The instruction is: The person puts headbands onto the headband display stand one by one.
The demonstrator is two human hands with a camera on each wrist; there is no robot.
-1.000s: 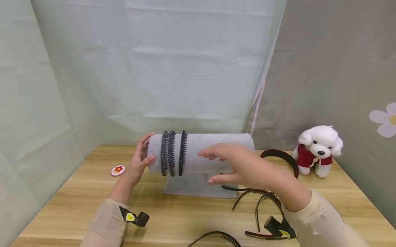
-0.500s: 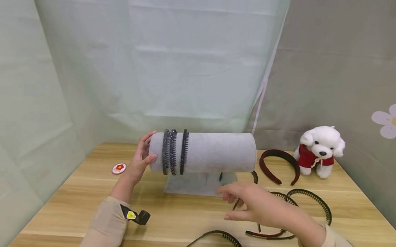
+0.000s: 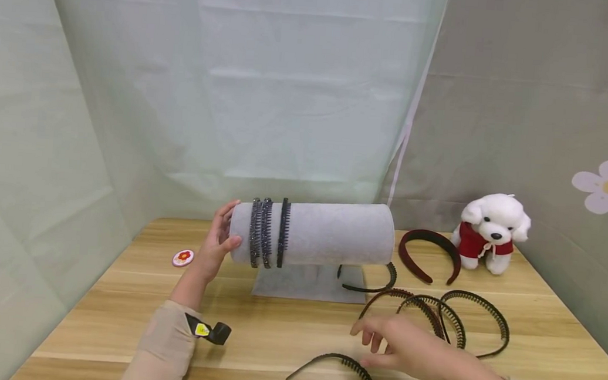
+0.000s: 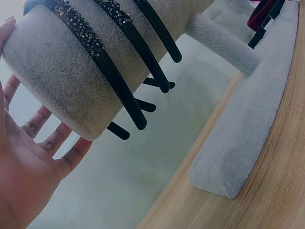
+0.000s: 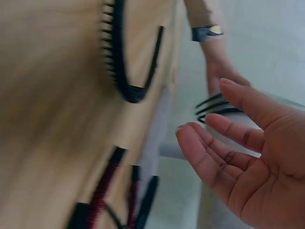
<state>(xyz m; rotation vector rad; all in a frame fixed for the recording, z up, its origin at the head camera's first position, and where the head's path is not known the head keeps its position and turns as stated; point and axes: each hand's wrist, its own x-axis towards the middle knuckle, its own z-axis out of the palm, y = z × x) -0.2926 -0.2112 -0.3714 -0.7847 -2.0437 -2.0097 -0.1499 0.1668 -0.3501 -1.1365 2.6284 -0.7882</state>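
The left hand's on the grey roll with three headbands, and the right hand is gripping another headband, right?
No, the right hand holds nothing; the right wrist view shows it empty. The left hand is on the grey roll with three headbands, as you said.

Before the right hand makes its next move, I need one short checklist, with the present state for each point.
1. Left hand grips the display roll at its left end: ok.
2. Three mounted headbands sit on the roll: ok.
3. Right hand holds nothing: ok.
4. Front headband lies apart from other headbands: ok.
5. Loose headbands at the right lie separated: not ok, some overlap.
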